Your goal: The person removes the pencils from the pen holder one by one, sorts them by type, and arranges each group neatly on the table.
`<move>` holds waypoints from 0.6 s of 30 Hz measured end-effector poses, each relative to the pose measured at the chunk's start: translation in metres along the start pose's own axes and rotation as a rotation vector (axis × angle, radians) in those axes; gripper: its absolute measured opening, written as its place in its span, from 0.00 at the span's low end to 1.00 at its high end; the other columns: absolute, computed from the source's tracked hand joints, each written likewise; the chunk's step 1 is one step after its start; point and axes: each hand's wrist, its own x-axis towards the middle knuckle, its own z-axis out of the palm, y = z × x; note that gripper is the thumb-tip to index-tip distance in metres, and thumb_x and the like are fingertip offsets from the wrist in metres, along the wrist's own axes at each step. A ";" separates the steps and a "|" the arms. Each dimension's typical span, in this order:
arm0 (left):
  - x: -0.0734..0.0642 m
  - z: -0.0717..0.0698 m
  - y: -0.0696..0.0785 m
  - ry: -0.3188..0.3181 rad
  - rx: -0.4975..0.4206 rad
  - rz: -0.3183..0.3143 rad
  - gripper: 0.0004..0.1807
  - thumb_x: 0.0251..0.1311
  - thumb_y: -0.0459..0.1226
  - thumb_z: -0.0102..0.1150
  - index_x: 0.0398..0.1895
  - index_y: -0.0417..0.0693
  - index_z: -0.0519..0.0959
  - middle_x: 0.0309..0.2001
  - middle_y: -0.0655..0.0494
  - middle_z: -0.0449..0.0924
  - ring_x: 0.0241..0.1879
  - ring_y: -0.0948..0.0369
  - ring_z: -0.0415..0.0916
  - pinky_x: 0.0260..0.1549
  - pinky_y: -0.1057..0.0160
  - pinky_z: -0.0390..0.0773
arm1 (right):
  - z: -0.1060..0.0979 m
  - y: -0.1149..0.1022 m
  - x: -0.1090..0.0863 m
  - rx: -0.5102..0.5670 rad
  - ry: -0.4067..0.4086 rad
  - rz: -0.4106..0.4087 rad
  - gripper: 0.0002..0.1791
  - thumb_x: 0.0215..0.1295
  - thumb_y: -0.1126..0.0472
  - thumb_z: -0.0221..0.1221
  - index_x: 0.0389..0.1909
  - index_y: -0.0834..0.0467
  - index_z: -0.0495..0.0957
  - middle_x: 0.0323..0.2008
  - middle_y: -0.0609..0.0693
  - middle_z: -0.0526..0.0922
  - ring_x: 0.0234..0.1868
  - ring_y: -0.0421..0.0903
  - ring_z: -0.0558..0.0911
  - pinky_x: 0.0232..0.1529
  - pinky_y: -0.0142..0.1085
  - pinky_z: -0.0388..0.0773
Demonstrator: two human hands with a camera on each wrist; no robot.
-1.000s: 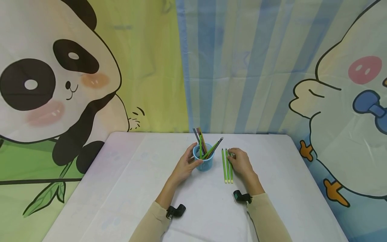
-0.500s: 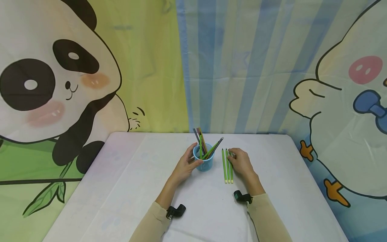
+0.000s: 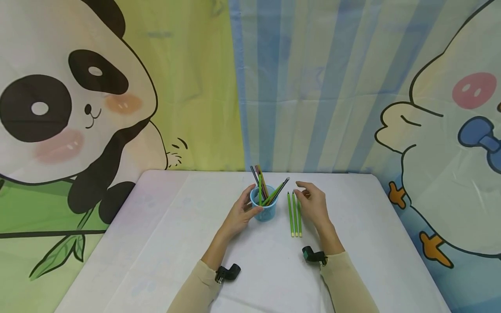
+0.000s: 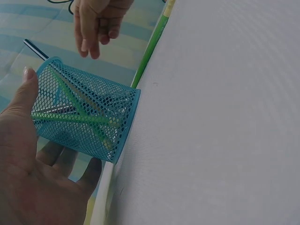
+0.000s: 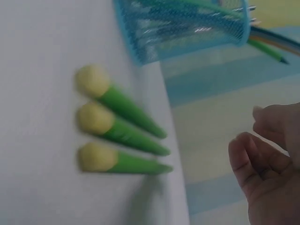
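Observation:
A blue mesh pencil cup (image 3: 268, 214) stands upright on the table, with several pencils (image 3: 261, 180), some green, some darker, leaning out of it. My left hand (image 3: 238, 214) holds the cup from its left side; thumb and fingers curve round the mesh (image 4: 89, 110) in the left wrist view. Three green pencils (image 3: 295, 219) with pale yellow ends lie side by side to the right of the cup, tips pointing away from me. Over their far tips hovers my right hand (image 3: 315, 205), fingers loosely bent, with nothing between thumb and fingertips (image 5: 241, 143) in the right wrist view.
A white cloth covers the table (image 3: 156, 243), whose far edge lies just behind the cup. Behind it hangs a curtain (image 3: 297, 87) printed with stripes and cartoon animals. Each wrist wears a small black camera (image 3: 228, 273).
My right hand has lifted off the rightmost green pencil and its fingers have spread apart a little. The left hand, cup and three pencils have stayed in place.

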 end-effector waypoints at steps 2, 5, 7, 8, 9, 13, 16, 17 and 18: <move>0.000 0.000 0.000 -0.001 0.003 0.006 0.47 0.67 0.51 0.68 0.83 0.58 0.54 0.72 0.52 0.73 0.74 0.50 0.70 0.73 0.41 0.68 | -0.004 -0.009 0.001 0.053 0.038 -0.023 0.16 0.73 0.61 0.65 0.60 0.56 0.84 0.54 0.54 0.88 0.41 0.46 0.85 0.39 0.29 0.81; 0.000 0.000 -0.001 0.000 0.012 0.012 0.46 0.67 0.51 0.67 0.83 0.59 0.55 0.73 0.52 0.73 0.74 0.50 0.69 0.74 0.41 0.68 | -0.010 -0.023 0.002 0.167 0.106 -0.071 0.14 0.73 0.62 0.64 0.57 0.57 0.85 0.51 0.55 0.89 0.36 0.39 0.84 0.35 0.22 0.80; 0.001 0.000 -0.001 0.000 0.011 0.014 0.46 0.68 0.50 0.67 0.83 0.59 0.55 0.73 0.52 0.73 0.74 0.49 0.69 0.74 0.41 0.67 | -0.013 -0.032 0.003 0.243 0.146 -0.106 0.14 0.73 0.63 0.64 0.56 0.58 0.85 0.48 0.57 0.89 0.33 0.34 0.83 0.34 0.21 0.80; 0.000 0.000 -0.001 0.004 0.014 0.011 0.45 0.68 0.50 0.67 0.83 0.60 0.55 0.73 0.53 0.73 0.74 0.50 0.69 0.74 0.41 0.67 | -0.015 -0.037 0.004 0.277 0.165 -0.126 0.13 0.73 0.65 0.64 0.56 0.59 0.85 0.47 0.59 0.89 0.31 0.33 0.83 0.33 0.20 0.80; 0.000 0.000 -0.001 0.007 0.016 0.009 0.45 0.67 0.50 0.67 0.83 0.62 0.55 0.73 0.54 0.73 0.74 0.50 0.69 0.74 0.41 0.68 | -0.016 -0.042 0.004 0.304 0.181 -0.150 0.14 0.72 0.66 0.63 0.56 0.60 0.85 0.47 0.60 0.89 0.30 0.32 0.83 0.32 0.20 0.81; 0.000 0.000 0.000 0.012 0.017 0.006 0.44 0.67 0.49 0.68 0.83 0.65 0.56 0.73 0.54 0.73 0.74 0.51 0.69 0.74 0.41 0.68 | -0.019 -0.063 0.003 0.365 0.239 -0.233 0.15 0.69 0.74 0.63 0.56 0.68 0.83 0.46 0.67 0.87 0.29 0.41 0.83 0.32 0.20 0.80; -0.001 0.000 0.000 0.010 0.013 0.011 0.45 0.68 0.48 0.68 0.83 0.63 0.56 0.74 0.52 0.72 0.74 0.50 0.69 0.73 0.40 0.68 | -0.022 -0.083 0.000 0.378 0.256 -0.280 0.16 0.66 0.79 0.62 0.55 0.72 0.82 0.45 0.69 0.86 0.28 0.53 0.83 0.31 0.20 0.80; -0.001 0.000 0.000 0.009 0.011 0.010 0.45 0.68 0.48 0.68 0.83 0.63 0.56 0.74 0.51 0.72 0.74 0.50 0.69 0.74 0.40 0.67 | -0.023 -0.091 -0.002 0.377 0.253 -0.288 0.16 0.66 0.79 0.62 0.54 0.73 0.81 0.44 0.70 0.86 0.28 0.55 0.83 0.32 0.20 0.80; 0.000 0.000 0.000 0.008 0.009 0.009 0.45 0.68 0.48 0.68 0.83 0.63 0.55 0.74 0.51 0.71 0.74 0.50 0.69 0.74 0.40 0.67 | -0.025 -0.098 -0.004 0.380 0.246 -0.294 0.16 0.65 0.80 0.62 0.54 0.74 0.81 0.44 0.71 0.85 0.28 0.58 0.82 0.32 0.21 0.81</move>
